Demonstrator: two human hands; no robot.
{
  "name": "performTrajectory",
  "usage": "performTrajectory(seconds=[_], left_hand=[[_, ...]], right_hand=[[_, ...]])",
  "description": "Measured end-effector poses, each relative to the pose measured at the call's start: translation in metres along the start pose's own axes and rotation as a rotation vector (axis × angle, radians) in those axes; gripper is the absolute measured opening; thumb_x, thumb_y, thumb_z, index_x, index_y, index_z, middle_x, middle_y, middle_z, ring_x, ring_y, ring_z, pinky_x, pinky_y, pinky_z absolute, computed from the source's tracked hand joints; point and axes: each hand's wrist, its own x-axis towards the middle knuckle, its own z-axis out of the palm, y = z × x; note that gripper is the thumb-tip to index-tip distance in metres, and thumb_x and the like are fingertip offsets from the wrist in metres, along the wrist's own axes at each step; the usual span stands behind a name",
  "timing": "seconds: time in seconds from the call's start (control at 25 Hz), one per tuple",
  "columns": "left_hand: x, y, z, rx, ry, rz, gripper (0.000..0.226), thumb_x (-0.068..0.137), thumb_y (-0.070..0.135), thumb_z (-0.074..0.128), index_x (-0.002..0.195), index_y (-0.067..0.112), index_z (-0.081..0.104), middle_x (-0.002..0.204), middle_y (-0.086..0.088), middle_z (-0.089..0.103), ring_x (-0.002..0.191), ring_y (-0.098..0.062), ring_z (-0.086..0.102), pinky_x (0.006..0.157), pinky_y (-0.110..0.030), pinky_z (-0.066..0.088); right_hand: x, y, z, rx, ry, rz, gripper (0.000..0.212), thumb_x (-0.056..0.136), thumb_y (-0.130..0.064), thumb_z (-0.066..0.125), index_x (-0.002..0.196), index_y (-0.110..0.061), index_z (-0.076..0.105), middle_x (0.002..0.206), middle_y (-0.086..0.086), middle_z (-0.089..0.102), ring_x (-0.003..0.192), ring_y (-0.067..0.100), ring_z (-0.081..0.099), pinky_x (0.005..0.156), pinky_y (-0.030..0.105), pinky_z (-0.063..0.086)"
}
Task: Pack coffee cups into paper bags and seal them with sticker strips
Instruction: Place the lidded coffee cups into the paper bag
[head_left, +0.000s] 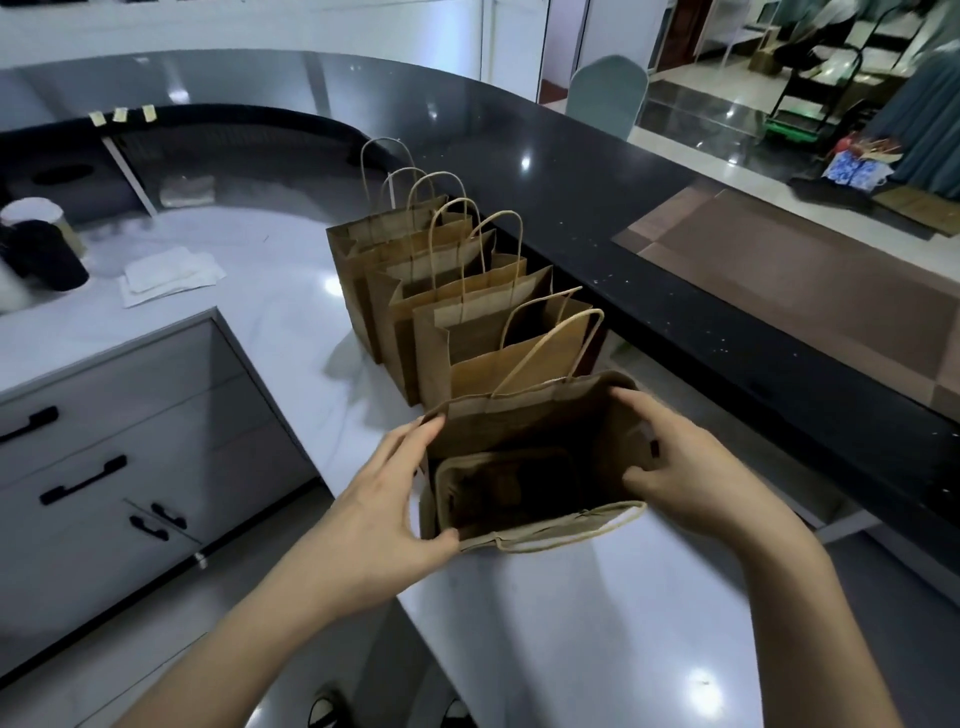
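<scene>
1. The nearest paper bag (524, 415) stands at the white counter's (597, 597) near edge.
2. The left hand (384, 519) and right hand (696, 478) pinch its side rims.
3. Spreading the mouth square should admit cups cleanly.

White counter (291, 322) with stuff on it.
Row of paper bags (447, 312), folded white papers (171, 275), black cups (47, 254).
</scene>
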Motion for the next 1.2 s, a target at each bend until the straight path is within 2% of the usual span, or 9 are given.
performTrajectory(seconds=[0.24,0.36,0.44,0.6,0.68,0.88,1.04,1.12,1.2], left_hand=[[-0.022,-0.019,-0.033,-0.034,0.037,-0.048,0.099,0.071,0.048,0.071,0.153,0.049,0.016,0.142,0.034,0.026,0.108,0.005,0.054,0.080,-0.017,0.053],[-0.035,-0.039,-0.055,-0.074,0.055,-0.097,0.100,0.075,0.040,0.076,0.153,0.050,0.015,0.146,0.035,0.021,0.112,0.008,0.051,0.084,-0.013,0.052],[-0.043,-0.054,-0.070,-0.095,0.084,-0.113,0.100,0.075,0.041,0.076,0.152,0.052,0.014,0.146,0.038,0.019,0.114,0.019,0.043,0.084,-0.012,0.049],[-0.058,-0.081,-0.100,-0.158,0.141,-0.152,0.103,0.068,0.047,0.073,0.152,0.054,0.014,0.148,0.036,0.020,0.128,0.004,0.041,0.100,-0.021,0.042],[-0.067,-0.095,-0.115,-0.161,0.166,-0.163,0.104,0.066,0.048,0.073,0.152,0.054,0.013,0.148,0.036,0.020,0.130,0.004,0.037,0.099,-0.017,0.038],[-0.087,-0.128,-0.157,-0.122,0.214,-0.174,0.102,0.068,0.051,0.070,0.150,0.056,0.010,0.145,0.041,0.017,0.120,0.023,0.032,0.086,-0.002,0.033],[-0.102,-0.158,-0.191,-0.116,0.267,-0.199,0.101,0.076,0.038,0.077,0.151,0.054,0.011,0.146,0.037,0.018,0.130,0.006,0.034,0.094,-0.013,0.036],[-0.110,-0.172,-0.207,-0.107,0.296,-0.210,0.101,0.077,0.037,0.076,0.151,0.054,0.011,0.146,0.036,0.019,0.132,0.003,0.035,0.097,-0.017,0.038],[-0.119,-0.186,-0.223,-0.095,0.321,-0.231,0.101,0.078,0.036,0.077,0.153,0.053,0.010,0.147,0.035,0.019,0.131,0.002,0.035,0.095,-0.016,0.037]], right_hand=[[-0.001,-0.039,0.016,0.074,-0.098,-0.051,0.085,0.091,-0.006,0.069,0.154,-0.047,0.029,0.151,-0.009,0.042,0.105,0.015,0.065,0.070,0.026,0.061],[0.002,-0.066,0.031,0.043,-0.125,-0.086,0.084,0.092,-0.008,0.070,0.153,-0.048,0.029,0.154,-0.010,0.041,0.111,0.010,0.057,0.080,0.025,0.058],[0.006,-0.087,0.043,0.012,-0.138,-0.119,0.086,0.092,-0.007,0.070,0.154,-0.047,0.027,0.155,-0.010,0.041,0.116,0.010,0.053,0.077,0.015,0.053],[0.019,-0.130,0.067,-0.023,-0.163,-0.174,0.089,0.093,-0.005,0.069,0.157,-0.045,0.022,0.161,-0.010,0.034,0.134,0.017,0.049,0.084,0.017,0.050],[0.026,-0.151,0.079,-0.051,-0.171,-0.206,0.091,0.092,-0.007,0.070,0.158,-0.044,0.020,0.161,-0.010,0.034,0.125,0.011,0.050,0.084,0.016,0.049],[0.048,-0.199,0.112,-0.074,-0.182,-0.251,0.093,0.090,-0.007,0.071,0.159,-0.044,0.021,0.154,-0.010,0.042,0.105,0.004,0.050,0.067,0.011,0.047],[0.065,-0.243,0.137,-0.053,-0.216,-0.293,0.090,0.088,-0.006,0.069,0.157,-0.044,0.024,0.137,-0.012,0.049,0.091,0.006,0.060,0.065,0.014,0.047],[0.071,-0.266,0.150,-0.066,-0.220,-0.320,0.090,0.089,-0.008,0.069,0.157,-0.045,0.024,0.131,-0.019,0.043,0.091,-0.001,0.057,0.057,0.009,0.046],[0.077,-0.291,0.164,-0.062,-0.224,-0.356,0.089,0.089,-0.008,0.070,0.157,-0.044,0.024,0.131,-0.023,0.040,0.094,-0.007,0.054,0.061,0.004,0.047]])
